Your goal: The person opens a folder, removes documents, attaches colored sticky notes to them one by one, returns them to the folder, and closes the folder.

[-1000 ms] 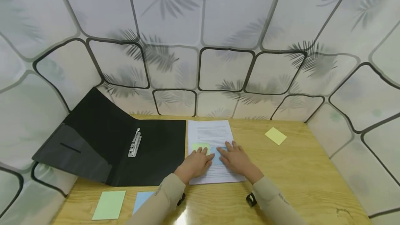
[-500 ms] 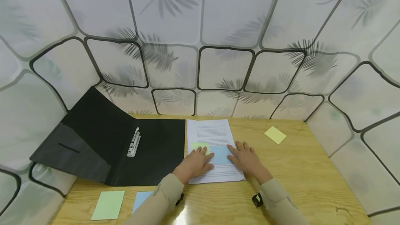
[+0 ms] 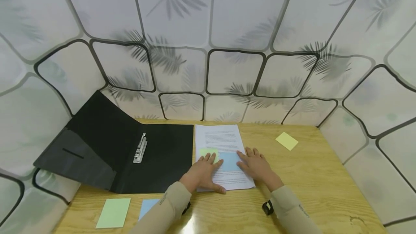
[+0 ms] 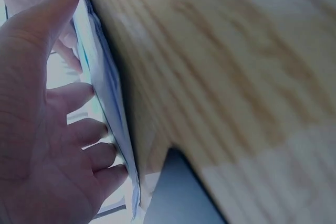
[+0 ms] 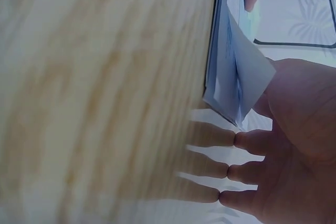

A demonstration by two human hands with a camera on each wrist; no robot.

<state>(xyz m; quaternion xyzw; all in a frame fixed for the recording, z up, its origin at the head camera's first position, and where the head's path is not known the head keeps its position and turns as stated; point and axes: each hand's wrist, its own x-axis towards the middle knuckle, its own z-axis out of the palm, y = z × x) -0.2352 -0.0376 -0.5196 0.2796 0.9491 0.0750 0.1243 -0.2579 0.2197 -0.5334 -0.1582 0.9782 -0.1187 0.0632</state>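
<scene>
A stack of printed paper [image 3: 222,136] lies on the wooden table, carrying a small green sticky note [image 3: 208,151] and a larger blue sticky note [image 3: 230,162]. My left hand [image 3: 202,173] rests across the stack's left side, fingertips on the green note and one fingertip at the blue note's left edge. Its thumb [image 4: 55,6] stretches to the stack's near edge. At the stack's right edge, my right hand [image 3: 259,166] touches the blue note's right side, while other fingertips [image 5: 242,198] reach the table. In the right wrist view, a corner of the paper [image 5: 247,66] curls up.
An open black binder [image 3: 169,154] with a metal clip [image 3: 140,151] lies left of the stack, its cover raised against the patterned wall [image 3: 182,68]. Nearer are a green note [image 3: 113,213] and a partly hidden blue one [image 3: 147,207]. A yellow note [image 3: 287,141] lies at right.
My right hand has slid right across the blue note to its right edge, uncovering most of it. My left thumb has spread down to the stack's near edge.
</scene>
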